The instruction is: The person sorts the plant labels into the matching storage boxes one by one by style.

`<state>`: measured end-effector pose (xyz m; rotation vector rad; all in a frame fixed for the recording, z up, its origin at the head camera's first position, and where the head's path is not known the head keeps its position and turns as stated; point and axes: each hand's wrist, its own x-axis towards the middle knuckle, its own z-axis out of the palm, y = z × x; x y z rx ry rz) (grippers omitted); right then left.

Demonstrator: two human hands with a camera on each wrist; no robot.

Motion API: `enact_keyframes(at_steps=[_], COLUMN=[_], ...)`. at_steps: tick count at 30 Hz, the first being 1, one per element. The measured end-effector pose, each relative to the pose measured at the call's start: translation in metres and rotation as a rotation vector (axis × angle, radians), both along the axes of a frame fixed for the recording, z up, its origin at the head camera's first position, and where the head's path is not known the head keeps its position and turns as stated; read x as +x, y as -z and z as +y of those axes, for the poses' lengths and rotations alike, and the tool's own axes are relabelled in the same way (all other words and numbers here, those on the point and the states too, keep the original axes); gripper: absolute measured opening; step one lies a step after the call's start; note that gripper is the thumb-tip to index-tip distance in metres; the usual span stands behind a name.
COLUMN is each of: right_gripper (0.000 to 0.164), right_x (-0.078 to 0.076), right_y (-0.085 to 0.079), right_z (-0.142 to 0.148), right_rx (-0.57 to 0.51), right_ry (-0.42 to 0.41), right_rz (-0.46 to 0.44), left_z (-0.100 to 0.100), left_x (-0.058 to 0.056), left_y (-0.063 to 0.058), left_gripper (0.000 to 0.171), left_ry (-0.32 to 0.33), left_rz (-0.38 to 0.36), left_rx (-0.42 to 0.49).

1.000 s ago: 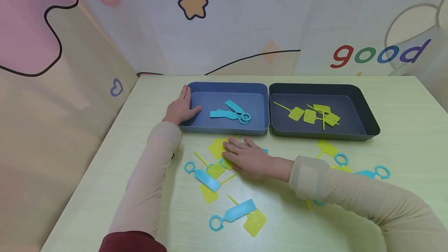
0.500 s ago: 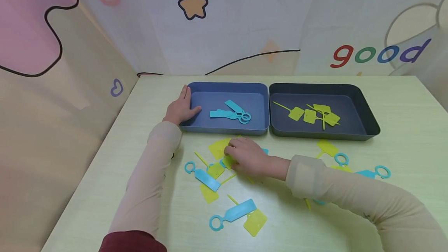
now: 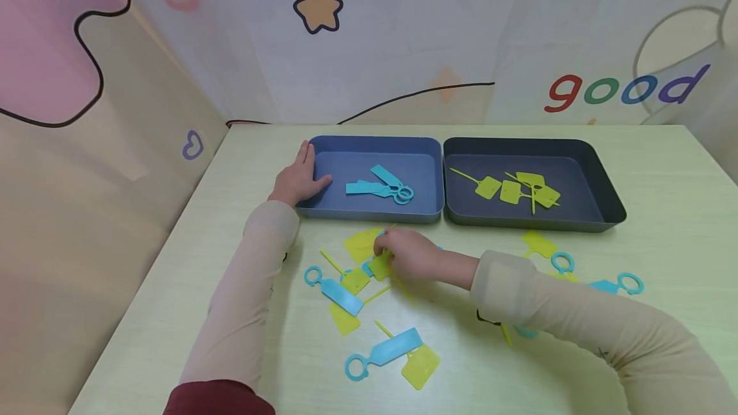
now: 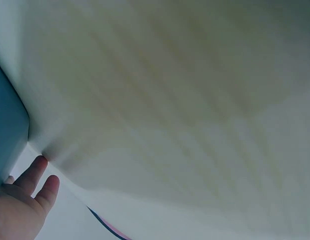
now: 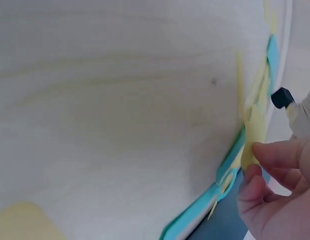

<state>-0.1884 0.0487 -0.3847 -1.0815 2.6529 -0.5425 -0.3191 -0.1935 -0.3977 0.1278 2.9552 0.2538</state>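
One yellow tag [image 3: 379, 267] pinched: right hand [image 3: 410, 253], before blue tray [image 3: 340, 160] | left hand [image 3: 294, 182] alongside, thumb apart | pick-up, seemingly; likely wants lifting

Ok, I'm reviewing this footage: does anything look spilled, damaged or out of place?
Nothing clearly stands out as damaged. The blue tray shows only blue tags, the dark tray only yellow tags. Only the loose tags on the table look untidy: colours mixed, some overlapping.
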Motion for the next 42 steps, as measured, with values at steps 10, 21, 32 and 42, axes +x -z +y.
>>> enact_keyframes(at_steps=[10, 21, 32, 42], right_gripper=[0.02, 0.018, 0.023, 0.035], right_x=[-0.015, -0.045, -0.086, -0.111], right_y=[-0.022, -0.054, -0.073, -0.048], right_z=[0.012, 0.046, 0.107, 0.162], right_rx=[-0.086, -0.356, -0.57, -0.592], right_ry=[-0.025, 0.182, 0.532, 0.758], right_rz=[-0.283, -0.571, -0.572, -0.585], left_z=[-0.001, -0.003, -0.002, -0.001], left_x=[-0.002, -0.006, -0.005, -0.004], left_y=[0.003, 0.008, 0.007, 0.004], left_gripper=[0.085, 0.086, 0.086, 0.086], left_ry=[0.0, 0.012, 0.01, 0.012], left_rz=[-0.001, 0.008, 0.012, 0.006], left_rx=[-0.005, -0.003, -0.005, -0.001])
